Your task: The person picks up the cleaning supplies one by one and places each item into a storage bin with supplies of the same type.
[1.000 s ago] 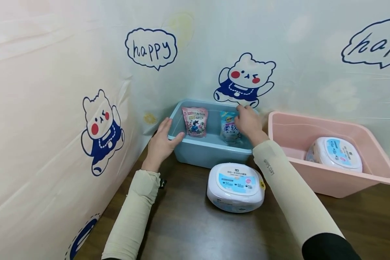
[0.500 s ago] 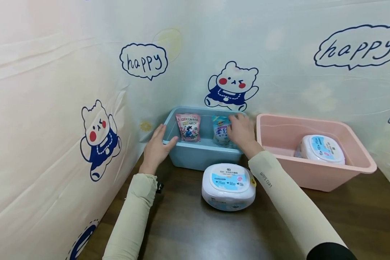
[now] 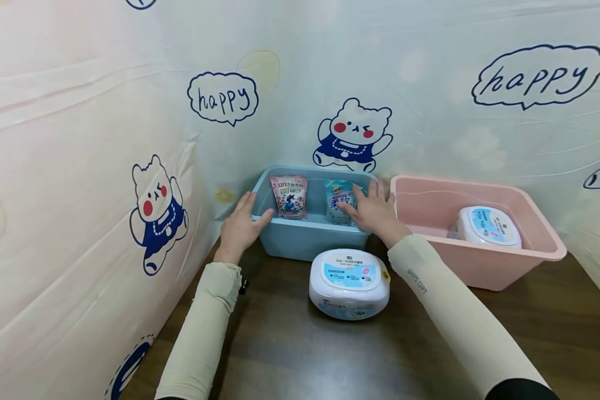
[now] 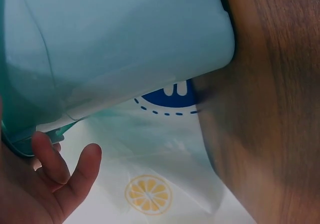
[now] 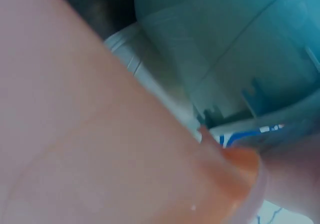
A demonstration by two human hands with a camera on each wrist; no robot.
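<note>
A light blue plastic bin [image 3: 312,240] holds a pink pouch [image 3: 291,198] on its left and a blue pouch [image 3: 338,200] on its right. Both pouches stand upright. My left hand [image 3: 240,229] rests at the bin's left end, fingers extended along the side and thumb by the front rim. In the left wrist view, the left hand's loosely bent fingers lie at the rim. At the bin's right end, my right hand [image 3: 377,212] spreads its fingers over the rim, thumb pointing at the blue pouch. The right wrist view is mostly blocked and blurred.
A white lidded tub [image 3: 350,284] with a blue label stands on the brown wooden table [image 3: 300,355] before the blue bin. A pink bin [image 3: 460,261] at the right holds a similar white tub [image 3: 490,225]. Printed cloth [image 3: 70,194] walls the left and back.
The right hand has left the blue pouch's edge and spread its fingers over the bin's right end. The left hand stays at the left end. The head view has shifted slightly.
</note>
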